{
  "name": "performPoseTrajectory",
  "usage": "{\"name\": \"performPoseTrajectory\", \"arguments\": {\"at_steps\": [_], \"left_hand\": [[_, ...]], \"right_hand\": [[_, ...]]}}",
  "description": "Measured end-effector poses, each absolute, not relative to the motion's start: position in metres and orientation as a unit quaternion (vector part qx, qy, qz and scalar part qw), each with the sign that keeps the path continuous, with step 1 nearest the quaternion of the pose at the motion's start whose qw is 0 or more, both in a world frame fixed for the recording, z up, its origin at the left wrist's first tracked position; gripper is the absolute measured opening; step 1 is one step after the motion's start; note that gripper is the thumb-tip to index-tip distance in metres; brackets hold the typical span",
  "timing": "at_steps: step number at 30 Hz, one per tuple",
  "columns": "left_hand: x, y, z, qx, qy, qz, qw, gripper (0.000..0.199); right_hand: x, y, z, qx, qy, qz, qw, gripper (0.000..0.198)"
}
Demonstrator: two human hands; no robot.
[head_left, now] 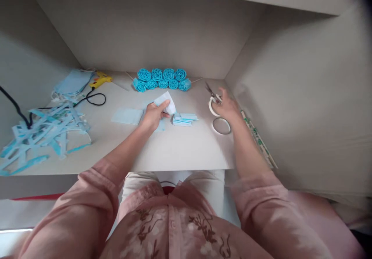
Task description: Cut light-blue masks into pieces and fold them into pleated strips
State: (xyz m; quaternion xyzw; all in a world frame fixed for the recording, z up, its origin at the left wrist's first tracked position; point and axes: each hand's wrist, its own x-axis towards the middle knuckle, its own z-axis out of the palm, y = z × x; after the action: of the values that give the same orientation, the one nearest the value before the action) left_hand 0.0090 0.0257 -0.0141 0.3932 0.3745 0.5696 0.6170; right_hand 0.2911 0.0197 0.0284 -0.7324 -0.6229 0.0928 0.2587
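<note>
My left hand (153, 115) is closed on a folded white piece of sheet (166, 102), pinched between thumb and fingers. Just right of it lies a stack of folded blue-and-white pieces (185, 119). Flat light-blue sheets (127, 116) rest on the table to its left, partly behind the hand. On the right, my right hand (227, 106) has its fingers at the white handles of a pair of scissors (214, 96), whose blades point away and to the left. Some of its fingers are hidden. A roll of tape (221, 126) lies just below this hand.
Rows of blue rolled flowers (162, 79) stand along the back. A yellow glue gun (100, 79) with a black cord (96, 99) lies at back left, beside stacked blue sheets (73, 82). Cut strips (49, 131) pile up at left. A green-patterned strip (258, 139) runs along the right wall.
</note>
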Motion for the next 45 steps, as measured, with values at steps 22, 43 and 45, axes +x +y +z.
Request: {"name": "performPoseTrajectory", "arguments": {"at_steps": [22, 43, 45], "left_hand": [[0.018, 0.014, -0.003, 0.42, 0.336, 0.537, 0.65, 0.045], [0.01, 0.008, 0.001, 0.635, 0.397, 0.511, 0.422, 0.029], [0.01, 0.004, 0.002, 0.64, 0.389, 0.509, 0.423, 0.039]], "right_hand": [[0.181, 0.014, 0.021, -0.505, -0.617, 0.435, 0.419, 0.031], [0.224, 0.009, 0.011, -0.45, -0.452, 0.478, 0.604, 0.033], [0.218, 0.006, 0.011, -0.449, -0.449, 0.489, 0.598, 0.033]]}}
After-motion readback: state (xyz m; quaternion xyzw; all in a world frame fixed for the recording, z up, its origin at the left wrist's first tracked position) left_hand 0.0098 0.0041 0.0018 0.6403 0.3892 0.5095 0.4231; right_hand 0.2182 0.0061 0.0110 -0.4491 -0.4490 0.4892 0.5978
